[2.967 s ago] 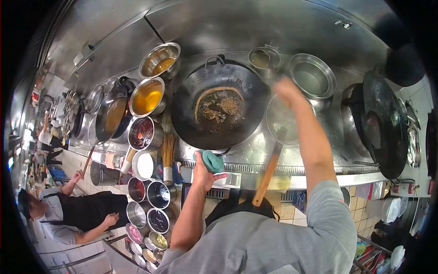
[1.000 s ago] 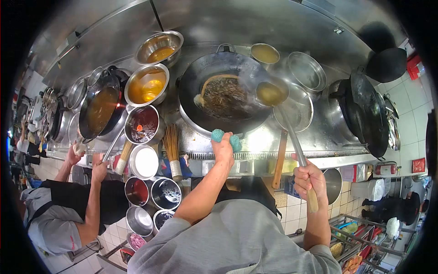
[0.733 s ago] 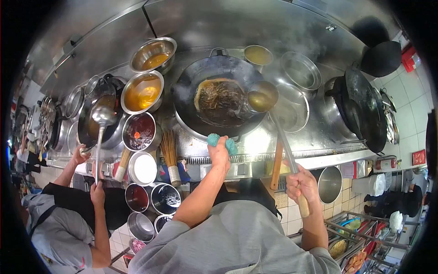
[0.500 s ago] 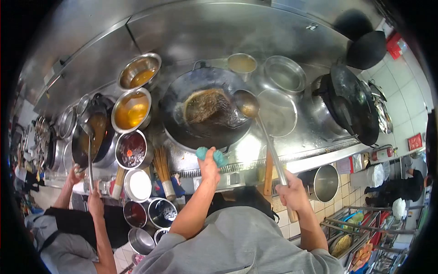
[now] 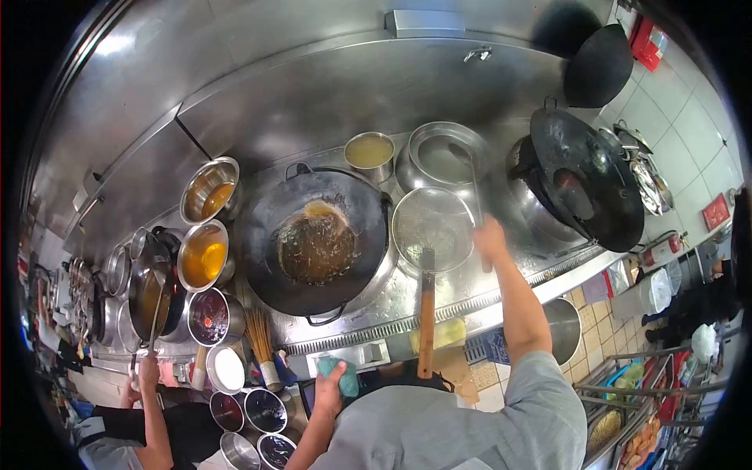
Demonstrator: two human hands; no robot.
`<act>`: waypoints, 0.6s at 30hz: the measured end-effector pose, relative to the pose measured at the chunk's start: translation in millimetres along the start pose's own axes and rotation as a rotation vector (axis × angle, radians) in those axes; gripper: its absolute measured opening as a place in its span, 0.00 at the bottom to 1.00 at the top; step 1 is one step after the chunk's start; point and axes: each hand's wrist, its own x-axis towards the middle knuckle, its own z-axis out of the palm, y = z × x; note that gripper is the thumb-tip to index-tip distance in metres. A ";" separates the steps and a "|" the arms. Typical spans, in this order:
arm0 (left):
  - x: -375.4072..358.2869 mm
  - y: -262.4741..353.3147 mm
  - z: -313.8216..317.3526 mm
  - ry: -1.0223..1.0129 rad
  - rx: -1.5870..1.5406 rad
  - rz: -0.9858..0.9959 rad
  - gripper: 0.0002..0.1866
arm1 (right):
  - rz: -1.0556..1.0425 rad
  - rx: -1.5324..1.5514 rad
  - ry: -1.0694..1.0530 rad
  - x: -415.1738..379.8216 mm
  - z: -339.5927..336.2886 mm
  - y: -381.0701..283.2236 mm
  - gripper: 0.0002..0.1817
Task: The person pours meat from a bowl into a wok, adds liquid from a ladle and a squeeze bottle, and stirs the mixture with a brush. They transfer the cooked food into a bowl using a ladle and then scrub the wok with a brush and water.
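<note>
My left hand (image 5: 330, 392) grips a teal cloth (image 5: 338, 376) below the front edge of the stove. In front of it, a large black wok (image 5: 270, 235) holds dark brown liquid (image 5: 313, 247). My right hand (image 5: 490, 239) is closed round the handle of a ladle (image 5: 475, 184), whose bowl dips into a round metal pan (image 5: 448, 157) of liquid at the back. Just left of that hand lies a round mesh strainer (image 5: 433, 227) with a wooden handle pointing toward me.
Bowls of amber liquid (image 5: 204, 254) and sauce pots stand left of the wok, beside a bamboo brush (image 5: 258, 333). A co-worker's hands (image 5: 147, 372) hold a ladle over another wok. A tilted black wok (image 5: 587, 176) stands right.
My right hand has moved forward, bringing the ladle from the wok to the back pan. My left hand, with the cloth, has drawn back from the wok's rim. The view has shifted.
</note>
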 end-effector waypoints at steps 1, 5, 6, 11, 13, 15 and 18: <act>-2.0 -8.6 1.3 -0.002 -0.022 0.007 0.20 | 0.033 0.074 -0.040 18.5 7.5 7.7 0.28; -15.7 -27.7 10.0 0.087 -0.043 -0.037 0.21 | 0.283 0.750 -0.194 54.1 15.8 8.0 0.14; -20.4 -28.1 18.5 0.116 -0.075 -0.021 0.21 | 0.310 1.033 -0.323 64.6 13.2 11.0 0.12; -37.3 -44.4 38.7 0.232 -0.139 0.030 0.21 | 0.553 1.862 -0.739 95.7 -24.8 19.0 0.03; -41.2 -51.5 41.8 0.258 -0.151 -0.011 0.20 | 0.550 1.913 -0.830 91.8 -38.4 19.3 0.05; -45.7 -55.3 43.0 0.252 -0.159 -0.035 0.21 | 0.556 1.942 -0.895 81.1 -53.6 13.5 0.06; -52.7 -62.0 44.3 0.229 -0.174 -0.037 0.20 | 0.590 1.982 -0.951 52.5 -78.4 4.6 0.09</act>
